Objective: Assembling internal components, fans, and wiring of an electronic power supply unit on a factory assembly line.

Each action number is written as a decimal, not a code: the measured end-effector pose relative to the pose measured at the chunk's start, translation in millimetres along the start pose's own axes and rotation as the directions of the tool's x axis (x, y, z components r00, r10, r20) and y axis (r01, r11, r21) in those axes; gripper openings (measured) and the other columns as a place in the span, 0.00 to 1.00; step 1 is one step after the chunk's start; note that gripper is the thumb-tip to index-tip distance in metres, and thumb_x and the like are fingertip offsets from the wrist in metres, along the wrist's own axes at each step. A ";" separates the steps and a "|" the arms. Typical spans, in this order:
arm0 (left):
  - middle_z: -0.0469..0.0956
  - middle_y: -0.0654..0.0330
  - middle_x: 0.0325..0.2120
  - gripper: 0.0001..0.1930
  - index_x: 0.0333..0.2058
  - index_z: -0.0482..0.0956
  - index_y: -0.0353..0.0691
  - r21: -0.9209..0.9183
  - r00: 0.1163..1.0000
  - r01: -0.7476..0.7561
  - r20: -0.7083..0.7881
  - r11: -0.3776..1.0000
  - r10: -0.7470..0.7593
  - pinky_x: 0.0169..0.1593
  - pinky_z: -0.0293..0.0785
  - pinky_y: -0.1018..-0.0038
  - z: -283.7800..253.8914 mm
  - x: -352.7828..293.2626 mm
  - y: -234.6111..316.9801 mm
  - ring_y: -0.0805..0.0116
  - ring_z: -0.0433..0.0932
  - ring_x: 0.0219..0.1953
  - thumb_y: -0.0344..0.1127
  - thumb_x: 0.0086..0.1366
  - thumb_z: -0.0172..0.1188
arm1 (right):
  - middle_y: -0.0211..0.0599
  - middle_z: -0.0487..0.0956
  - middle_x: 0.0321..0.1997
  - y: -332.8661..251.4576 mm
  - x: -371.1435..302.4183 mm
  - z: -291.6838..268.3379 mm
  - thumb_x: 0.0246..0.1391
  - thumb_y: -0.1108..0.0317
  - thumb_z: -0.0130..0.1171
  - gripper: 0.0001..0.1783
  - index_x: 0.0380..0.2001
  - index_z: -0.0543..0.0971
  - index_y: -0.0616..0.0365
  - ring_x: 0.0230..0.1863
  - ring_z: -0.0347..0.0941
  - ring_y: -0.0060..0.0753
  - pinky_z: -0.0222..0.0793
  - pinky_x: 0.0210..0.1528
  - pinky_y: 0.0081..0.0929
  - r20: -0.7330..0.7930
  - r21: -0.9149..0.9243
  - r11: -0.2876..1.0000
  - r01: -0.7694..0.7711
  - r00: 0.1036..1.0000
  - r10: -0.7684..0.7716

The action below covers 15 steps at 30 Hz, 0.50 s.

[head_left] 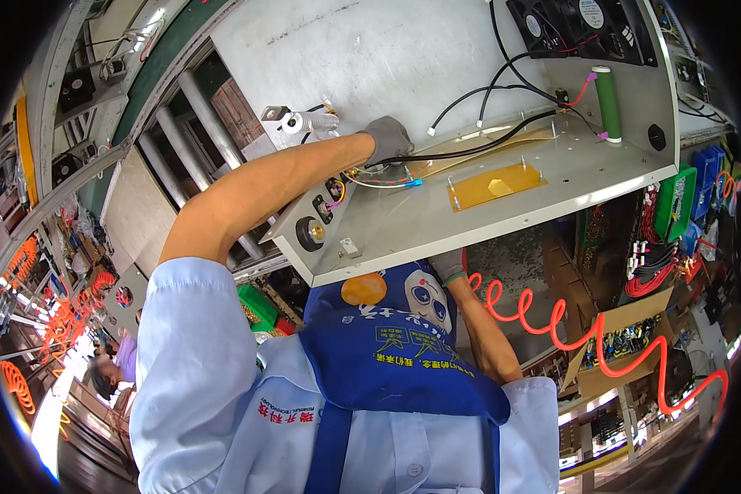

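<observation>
My left hand (387, 138), in a grey glove, reaches into a grey sheet-metal chassis (412, 235). Its fingers are bent and closed beside a black cable (469, 151) and several thin wires (391, 179); what they grip is hidden. My right hand (448, 265), gloved too, is below the chassis's near edge, which covers its fingers. A red coiled hose (523, 311) begins beside it. Inside the chassis are a yellow insulating sheet (496, 185) on studs, a green cylindrical resistor (608, 103) and black fans (580, 29). A round black fitting (310, 234) sits at the left end.
Metal rollers (210, 115) lie to the left. A silver ribbed part (305, 123) stands past my left forearm. On the right are a cardboard box (626, 346) of small parts, a green bin (677, 202) and blue bins (708, 185). Another person (123, 362) is at far left.
</observation>
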State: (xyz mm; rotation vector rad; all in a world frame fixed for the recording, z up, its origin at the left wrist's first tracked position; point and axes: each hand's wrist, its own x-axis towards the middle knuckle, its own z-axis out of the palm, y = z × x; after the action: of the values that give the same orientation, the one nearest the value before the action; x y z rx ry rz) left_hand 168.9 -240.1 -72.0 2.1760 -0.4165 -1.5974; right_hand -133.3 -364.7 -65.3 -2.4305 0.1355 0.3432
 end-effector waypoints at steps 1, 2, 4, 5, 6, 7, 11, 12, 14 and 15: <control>0.84 0.49 0.33 0.18 0.33 0.86 0.38 -0.022 1.000 -0.004 -0.003 1.000 0.004 0.43 0.77 0.62 0.3 -2.8 -1.6 0.51 0.82 0.37 0.47 0.54 0.61 | 0.41 0.84 0.36 -0.2 -0.5 0.9 0.53 0.58 0.58 0.12 0.34 0.83 0.52 0.39 0.80 0.48 0.75 0.42 0.43 -0.011 0.016 1.000 -0.003 1.000 0.003; 0.84 0.49 0.33 0.18 0.33 0.86 0.38 -0.044 1.000 -0.007 -0.006 0.999 0.007 0.43 0.77 0.62 0.2 -4.0 -1.9 0.51 0.82 0.36 0.47 0.54 0.61 | 0.41 0.84 0.36 -0.5 -1.0 1.9 0.53 0.58 0.58 0.12 0.34 0.83 0.52 0.40 0.80 0.48 0.75 0.43 0.43 -0.022 0.033 0.999 -0.006 1.000 0.007; 0.84 0.53 0.29 0.15 0.32 0.86 0.37 -0.100 1.000 0.022 -0.016 0.995 -0.024 0.40 0.76 0.67 0.3 -1.7 0.5 0.62 0.81 0.33 0.44 0.53 0.64 | 0.41 0.84 0.36 0.9 -2.4 4.8 0.54 0.58 0.57 0.13 0.35 0.83 0.53 0.40 0.80 0.48 0.75 0.44 0.43 -0.017 0.054 0.999 -0.010 1.000 0.011; 0.84 0.56 0.27 0.14 0.32 0.86 0.36 -0.130 0.999 0.038 -0.019 0.991 -0.041 0.38 0.76 0.70 1.0 -1.5 0.6 0.68 0.80 0.31 0.42 0.53 0.66 | 0.41 0.84 0.36 3.4 -2.9 6.2 0.54 0.57 0.57 0.13 0.35 0.84 0.53 0.41 0.80 0.48 0.74 0.44 0.42 -0.002 0.058 0.998 -0.012 1.000 0.013; 0.84 0.56 0.27 0.14 0.32 0.86 0.36 -0.099 0.999 0.035 -0.018 0.994 -0.037 0.38 0.76 0.70 0.7 -1.5 -0.1 0.68 0.80 0.31 0.42 0.53 0.66 | 0.42 0.84 0.37 5.0 -4.0 8.0 0.54 0.57 0.57 0.14 0.36 0.84 0.53 0.42 0.80 0.48 0.74 0.45 0.42 0.014 0.062 0.998 -0.014 1.000 0.014; 0.84 0.56 0.27 0.14 0.31 0.86 0.36 -0.069 0.999 0.029 -0.015 0.997 -0.030 0.38 0.76 0.70 -1.7 -2.0 2.7 0.68 0.80 0.31 0.41 0.53 0.66 | 0.42 0.84 0.37 2.9 -3.4 3.9 0.54 0.57 0.57 0.14 0.37 0.83 0.53 0.42 0.79 0.49 0.74 0.46 0.43 0.011 0.028 1.000 -0.006 1.000 0.006; 0.84 0.56 0.27 0.13 0.31 0.87 0.36 0.088 0.991 -0.129 -0.009 0.988 0.130 0.38 0.76 0.70 -1.6 0.6 -4.5 0.68 0.80 0.31 0.40 0.53 0.66 | 0.42 0.83 0.38 3.9 -0.5 0.8 0.55 0.57 0.57 0.14 0.37 0.83 0.53 0.43 0.79 0.49 0.73 0.47 0.44 0.013 0.023 1.000 -0.004 1.000 0.004; 0.84 0.56 0.27 0.13 0.31 0.87 0.36 0.100 0.990 -0.141 -0.011 0.985 0.143 0.38 0.76 0.70 0.0 2.2 -6.7 0.68 0.80 0.31 0.40 0.53 0.66 | 0.42 0.83 0.38 5.1 0.0 0.3 0.55 0.57 0.57 0.15 0.37 0.83 0.53 0.43 0.79 0.49 0.73 0.47 0.44 0.012 0.023 1.000 -0.003 1.000 0.003; 0.84 0.55 0.27 0.12 0.31 0.87 0.36 0.042 0.998 -0.046 -0.030 0.998 0.047 0.38 0.76 0.71 -2.0 0.5 1.2 0.68 0.80 0.31 0.40 0.53 0.66 | 0.42 0.83 0.38 6.9 -0.3 0.9 0.55 0.56 0.57 0.15 0.38 0.83 0.53 0.43 0.79 0.49 0.73 0.47 0.44 0.011 0.025 1.000 -0.004 1.000 0.004; 0.84 0.55 0.27 0.12 0.31 0.87 0.36 -0.003 1.000 -0.010 -0.026 1.000 0.010 0.38 0.76 0.70 -3.3 -1.5 3.8 0.68 0.81 0.31 0.40 0.52 0.66 | 0.42 0.83 0.38 7.4 -0.3 1.4 0.55 0.56 0.57 0.15 0.38 0.83 0.53 0.43 0.79 0.49 0.73 0.47 0.44 0.011 0.025 1.000 -0.006 1.000 0.006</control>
State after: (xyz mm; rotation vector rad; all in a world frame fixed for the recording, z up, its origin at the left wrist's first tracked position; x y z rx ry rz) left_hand 171.7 -242.3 -68.0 2.1871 -0.4163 -1.5618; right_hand -135.2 -369.6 -70.8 -2.4031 0.1414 0.3552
